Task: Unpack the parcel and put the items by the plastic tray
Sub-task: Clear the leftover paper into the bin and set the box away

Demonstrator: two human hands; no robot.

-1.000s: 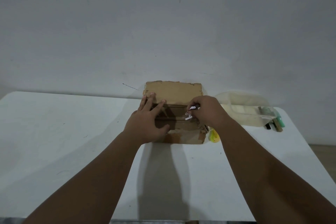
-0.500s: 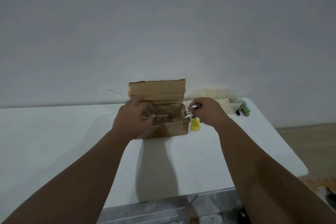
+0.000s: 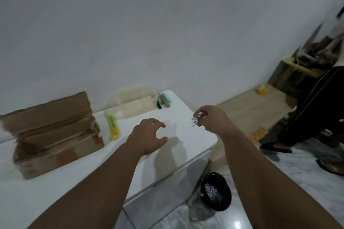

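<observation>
Head view: your right hand [image 3: 209,118] pinches crumpled white paper scraps [image 3: 195,119] beyond the white table [image 3: 186,135]; your left hand [image 3: 149,136] hovers spread, empty. The torn brown cardboard parcel [image 3: 54,134] sits at nine o'clock, the clear plastic tray [image 3: 135,103] at twelve.

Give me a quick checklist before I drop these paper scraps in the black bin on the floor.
1. Scraps pinched in the right hand: ok.
2. Left hand empty, open over the table: ok.
3. Right hand directly above the bin: not ok, the bin sits lower and nearer in view.
4. Bin mouth open, shreds already inside: ok.
5. Yellow cutter lying clear beside the box: ok.
6. Cutter blade retracted: cannot tell.
</observation>
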